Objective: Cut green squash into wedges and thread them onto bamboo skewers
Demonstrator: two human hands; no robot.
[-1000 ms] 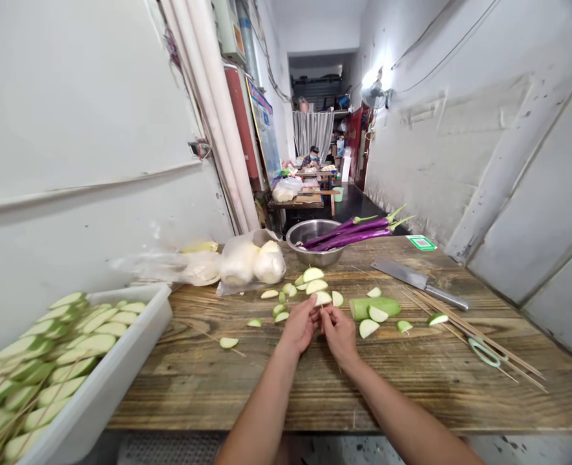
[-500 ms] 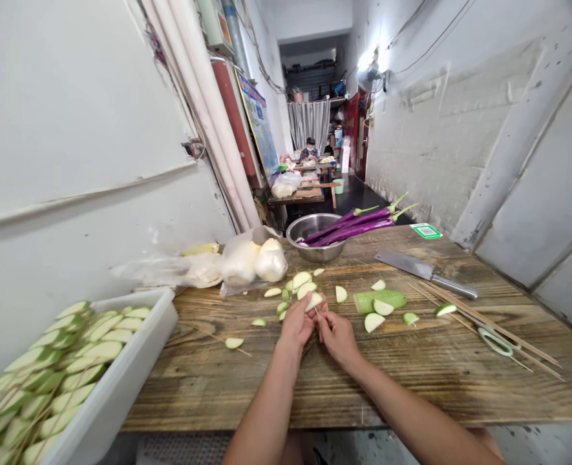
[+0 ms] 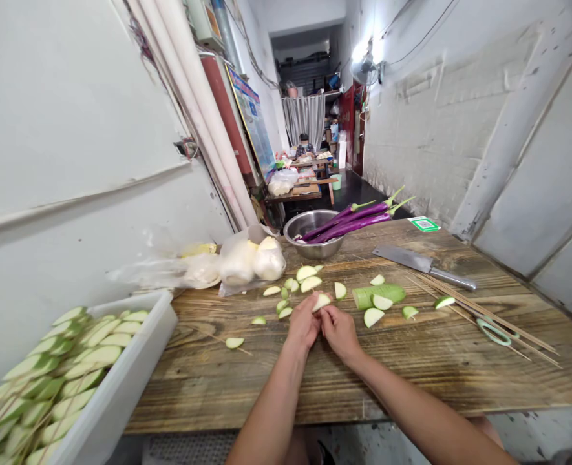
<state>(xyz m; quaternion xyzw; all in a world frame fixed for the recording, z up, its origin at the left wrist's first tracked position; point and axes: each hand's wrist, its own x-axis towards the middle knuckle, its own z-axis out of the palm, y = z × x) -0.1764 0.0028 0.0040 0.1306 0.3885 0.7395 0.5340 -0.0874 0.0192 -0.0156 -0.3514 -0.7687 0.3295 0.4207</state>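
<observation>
My left hand [image 3: 305,325] is closed on a pale zucchini slice [image 3: 321,302] with a green rim, held just above the wooden table. Against it, my right hand [image 3: 340,332] is pinched shut on a thin bamboo skewer, mostly hidden by the fingers now. More zucchini slices lie loose beyond my hands, one of the nearest being a half-round slice [image 3: 340,290]. To the right rests a cut length of zucchini [image 3: 363,298] with slices leaning on it. One slice [image 3: 234,343] at left has a skewer beneath or through it; I cannot tell which.
A white bin [image 3: 137,345] of skewered slices stands at left. At right lie a cleaver [image 3: 404,258], bamboo skewers [image 3: 513,326] and scissors [image 3: 493,330]. Behind are a steel bowl [image 3: 315,248] with purple eggplants [image 3: 356,224] and a bagged white vegetable [image 3: 269,258]. A person sits far back.
Both hands have shifted slightly right with the slice. The skewer that showed between my fingers is now mostly hidden. The whole view has moved a little.
</observation>
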